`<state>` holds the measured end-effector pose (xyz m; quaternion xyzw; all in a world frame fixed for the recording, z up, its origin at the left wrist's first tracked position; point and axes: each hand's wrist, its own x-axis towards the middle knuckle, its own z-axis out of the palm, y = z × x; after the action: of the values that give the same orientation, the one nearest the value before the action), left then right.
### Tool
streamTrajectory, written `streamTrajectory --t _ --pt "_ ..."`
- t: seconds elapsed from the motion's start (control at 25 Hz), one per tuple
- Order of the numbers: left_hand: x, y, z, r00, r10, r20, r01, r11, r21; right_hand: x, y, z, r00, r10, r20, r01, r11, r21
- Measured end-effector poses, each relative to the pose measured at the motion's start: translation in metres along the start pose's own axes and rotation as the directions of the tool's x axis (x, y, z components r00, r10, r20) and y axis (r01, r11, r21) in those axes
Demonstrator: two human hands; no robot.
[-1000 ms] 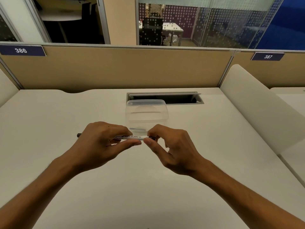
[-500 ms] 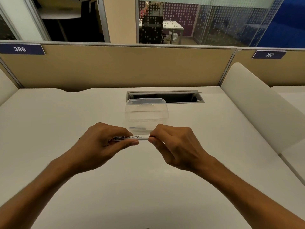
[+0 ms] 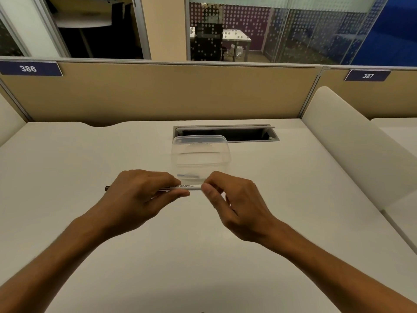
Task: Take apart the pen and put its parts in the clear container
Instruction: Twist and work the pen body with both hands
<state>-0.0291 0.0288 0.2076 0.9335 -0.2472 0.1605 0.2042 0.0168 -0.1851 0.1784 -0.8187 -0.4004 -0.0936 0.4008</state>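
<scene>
The middle of the white pen (image 3: pixel 183 186) shows between two hands; the left hand (image 3: pixel 137 195) covers much of its barrel, leaving a dark tip poking out at the far left. The pen's right end is buried under the fingers of the right hand (image 3: pixel 234 199), so its cap cannot be seen. Printed lettering is partly covered and only "BOARD" reads clearly. Inside the clear container (image 3: pixel 200 154) a faint bluish streak sits near the front wall, too blurred to identify. Both forearms run off the bottom edge
</scene>
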Motion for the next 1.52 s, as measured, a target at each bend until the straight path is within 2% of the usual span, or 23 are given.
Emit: streamTrajectory --t 0.12,0.24,0.44,0.56,0.72,0.96,1.12,1.28,1.4,1.52 --pt "0.000 -0.002 0.002 0.998 -0.032 0.045 0.034 0.998 -0.051 0.003 0.001 -0.004 0.995 -0.100 0.005 0.100 0.985 -0.142" --pt "-0.002 -0.004 0.005 0.993 -0.077 0.089 0.088 0.987 -0.132 0.005 0.005 -0.003 0.988 -0.151 0.021 0.152 0.973 -0.172" --pt "-0.010 -0.017 0.007 0.970 -0.221 0.099 0.240 0.930 -0.279 0.000 0.020 -0.012 0.996 -0.073 -0.053 0.068 0.993 -0.099" --pt "-0.015 -0.020 0.008 0.961 -0.253 0.108 0.275 0.898 -0.345 -0.004 0.027 -0.016 0.999 -0.009 -0.044 0.008 0.999 -0.041" --pt "-0.013 -0.016 0.012 0.965 -0.235 0.114 0.260 0.905 -0.337 -0.006 0.026 -0.011 0.998 0.013 -0.061 -0.016 0.999 -0.049" --pt "-0.008 -0.011 0.012 0.971 -0.199 0.131 0.232 0.914 -0.333 -0.001 0.019 -0.003 0.995 -0.090 -0.035 0.084 0.988 -0.127" --pt "-0.014 -0.017 0.005 0.961 -0.251 0.114 0.275 0.892 -0.359 -0.006 0.029 -0.009 0.996 -0.063 -0.058 0.056 0.991 -0.120" --pt "-0.019 -0.020 0.005 0.944 -0.285 0.165 0.327 0.868 -0.375 -0.011 0.031 -0.008 0.991 -0.134 -0.019 0.128 0.973 -0.189" --pt "-0.018 -0.015 0.007 0.944 -0.277 0.181 0.323 0.887 -0.329 -0.012 0.026 0.000 0.981 -0.176 -0.079 0.154 0.962 -0.225" --pt "-0.011 0.001 0.016 0.962 -0.209 0.178 0.255 0.920 -0.299 -0.011 0.020 0.012 0.971 -0.206 -0.119 0.171 0.952 -0.253"
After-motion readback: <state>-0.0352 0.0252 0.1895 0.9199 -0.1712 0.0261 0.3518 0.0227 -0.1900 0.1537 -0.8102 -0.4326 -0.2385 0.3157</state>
